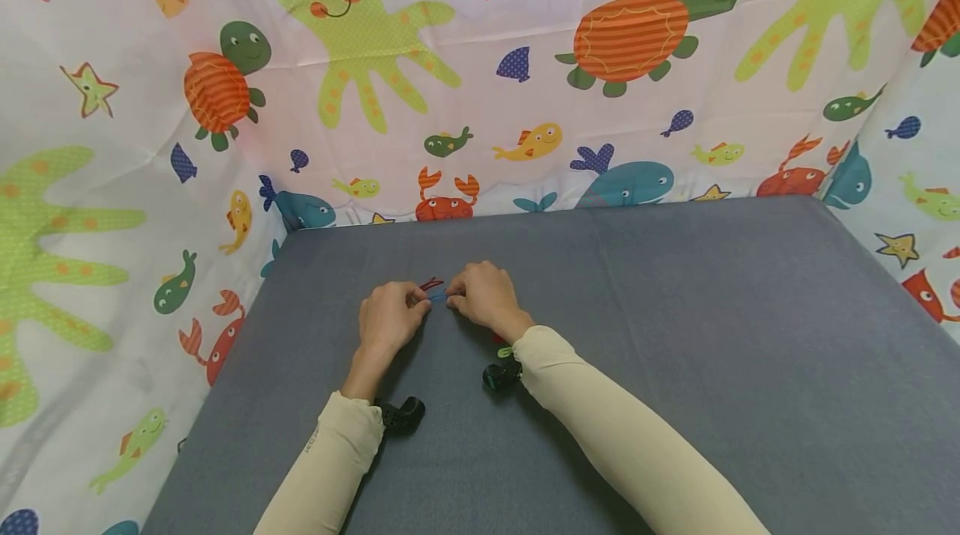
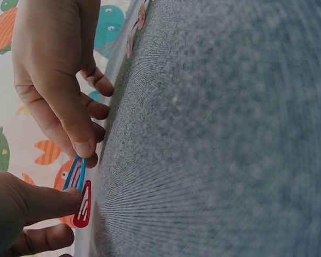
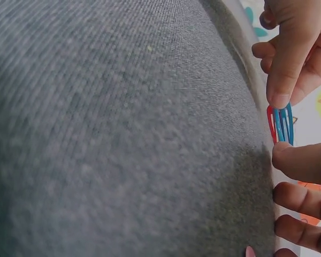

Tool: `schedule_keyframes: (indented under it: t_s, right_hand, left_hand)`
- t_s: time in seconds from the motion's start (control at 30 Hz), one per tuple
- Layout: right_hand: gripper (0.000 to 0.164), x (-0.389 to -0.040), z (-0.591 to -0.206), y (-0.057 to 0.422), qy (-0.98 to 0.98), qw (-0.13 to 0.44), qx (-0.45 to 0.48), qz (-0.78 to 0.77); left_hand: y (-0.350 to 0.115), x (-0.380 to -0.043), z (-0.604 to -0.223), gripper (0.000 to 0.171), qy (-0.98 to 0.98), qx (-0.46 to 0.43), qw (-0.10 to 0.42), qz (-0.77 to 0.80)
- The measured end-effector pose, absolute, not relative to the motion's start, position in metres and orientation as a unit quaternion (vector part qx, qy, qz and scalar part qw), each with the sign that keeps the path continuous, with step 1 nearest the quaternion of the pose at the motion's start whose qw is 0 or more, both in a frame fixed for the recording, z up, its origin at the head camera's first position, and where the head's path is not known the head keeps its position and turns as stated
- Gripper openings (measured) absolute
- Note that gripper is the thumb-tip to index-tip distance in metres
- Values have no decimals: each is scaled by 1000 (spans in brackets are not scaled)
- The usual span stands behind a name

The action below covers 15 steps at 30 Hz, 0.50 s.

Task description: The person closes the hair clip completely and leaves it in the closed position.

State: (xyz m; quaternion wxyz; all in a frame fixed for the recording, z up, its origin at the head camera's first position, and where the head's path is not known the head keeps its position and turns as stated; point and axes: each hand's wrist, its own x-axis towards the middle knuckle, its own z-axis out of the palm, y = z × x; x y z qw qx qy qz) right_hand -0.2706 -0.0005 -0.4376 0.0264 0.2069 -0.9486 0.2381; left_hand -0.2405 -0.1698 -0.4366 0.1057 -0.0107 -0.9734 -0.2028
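Note:
Both hands meet over the grey table's left part. A blue snap hair clip (image 3: 287, 126) spans the small gap between them. My left hand (image 1: 390, 317) pinches one end of it between thumb and fingers. At the opposite end, the right hand (image 1: 483, 295) grips it with thumb and fingertip. A red snap hair clip (image 2: 83, 206) sits right beside the left thumb, close to the blue one. In the head view its two thin red arms (image 1: 431, 283) show just beyond the blue clip. Whether the left fingers also hold the red clip is hard to tell.
The grey cloth-covered table (image 1: 675, 335) runs far to the right. A patterned curtain (image 1: 480, 60) rises behind and at both sides. A small green piece (image 1: 504, 352) shows beside the right cuff, partly hidden. Black cameras (image 1: 403, 416) hang at both wrists.

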Motion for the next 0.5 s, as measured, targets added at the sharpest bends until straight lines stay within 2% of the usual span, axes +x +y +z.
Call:
schedule_keyframes:
  t_s: [0.33,0.5]
  right_hand:
    - [11,-273,-433,9,-935,-15,189,298]
    - [12,-272,-433,16,-928,-18,192,319]
  left_hand:
    - [-164,-237,-428,7,-969,-27,115,-218]
    - [-159,-234,-425,6,-967,-34,123,-221]
